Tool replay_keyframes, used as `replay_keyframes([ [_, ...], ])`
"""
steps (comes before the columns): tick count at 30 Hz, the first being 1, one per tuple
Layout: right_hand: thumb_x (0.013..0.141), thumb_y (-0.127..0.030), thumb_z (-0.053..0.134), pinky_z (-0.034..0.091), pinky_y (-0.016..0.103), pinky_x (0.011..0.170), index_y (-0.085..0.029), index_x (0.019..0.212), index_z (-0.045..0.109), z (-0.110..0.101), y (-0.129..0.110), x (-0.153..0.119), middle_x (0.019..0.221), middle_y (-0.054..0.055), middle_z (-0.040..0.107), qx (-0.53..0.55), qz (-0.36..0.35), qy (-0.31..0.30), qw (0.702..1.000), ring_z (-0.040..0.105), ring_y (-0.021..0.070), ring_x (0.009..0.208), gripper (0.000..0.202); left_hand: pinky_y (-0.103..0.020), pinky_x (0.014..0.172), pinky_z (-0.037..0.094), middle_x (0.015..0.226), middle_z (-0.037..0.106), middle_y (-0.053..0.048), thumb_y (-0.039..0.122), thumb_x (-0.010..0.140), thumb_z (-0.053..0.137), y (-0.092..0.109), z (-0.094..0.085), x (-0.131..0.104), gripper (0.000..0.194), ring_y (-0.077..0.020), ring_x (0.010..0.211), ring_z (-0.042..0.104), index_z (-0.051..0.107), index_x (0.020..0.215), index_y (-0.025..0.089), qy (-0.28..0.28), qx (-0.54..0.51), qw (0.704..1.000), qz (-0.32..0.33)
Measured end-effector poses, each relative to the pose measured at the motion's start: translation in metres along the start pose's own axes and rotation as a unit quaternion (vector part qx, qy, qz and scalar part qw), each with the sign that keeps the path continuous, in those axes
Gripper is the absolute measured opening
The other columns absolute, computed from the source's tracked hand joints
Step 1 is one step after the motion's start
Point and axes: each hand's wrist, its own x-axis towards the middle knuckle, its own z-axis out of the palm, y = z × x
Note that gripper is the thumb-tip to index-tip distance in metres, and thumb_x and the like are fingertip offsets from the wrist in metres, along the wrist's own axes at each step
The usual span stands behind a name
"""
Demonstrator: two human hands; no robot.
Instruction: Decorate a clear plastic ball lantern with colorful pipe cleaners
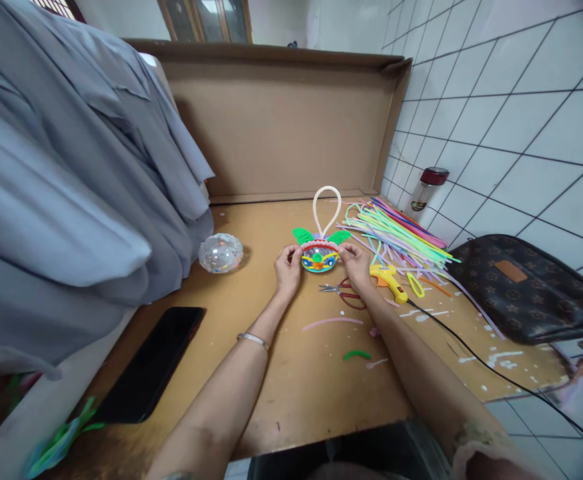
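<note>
Between my two hands is a round, clear ornament decorated with pipe cleaners. It has green ears, a pink band, a colourful face and a tall white loop on top. My left hand pinches its left edge, and my right hand grips the right edge. Just below lie scissors with red handles, partly hidden by my right forearm. Close to my right wrist rests a yellow hot glue gun, its black cord trailing to the right.
Coloured pipe cleaners are heaped at the back right, beside a dark patterned bag and a red-capped bottle. A clear ball and a black phone lie left. Cardboard stands behind; pink and green pieces lie in front.
</note>
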Motion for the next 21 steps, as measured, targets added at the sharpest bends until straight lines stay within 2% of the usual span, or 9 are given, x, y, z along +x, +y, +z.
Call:
replay_keyframes([
  [9,0.063,-0.050,0.068,0.045,0.027,0.056,-0.019,0.068,0.061,0.000,0.004,0.004,0.060,-0.001,0.060,-0.010,0.006,0.007,1.000,0.052,0.0130,0.056,0.032,-0.027,0.077,0.049,0.080,0.065,-0.003,0.039,0.081,0.063,-0.001,0.003,0.001,0.022,-0.0152,0.077,0.060,0.061,0.079,0.017,0.012,-0.011,1.000,-0.003],
  [21,0.064,-0.050,0.067,0.044,0.028,0.057,-0.019,0.068,0.061,0.002,0.006,0.005,0.061,-0.001,0.059,0.002,0.000,0.008,1.000,0.052,0.0139,0.056,0.032,-0.027,0.072,0.050,0.080,0.066,-0.003,0.042,0.079,0.064,-0.004,0.012,-0.001,0.025,-0.0146,0.075,0.062,0.058,0.081,0.018,0.037,-0.062,0.996,-0.043],
])
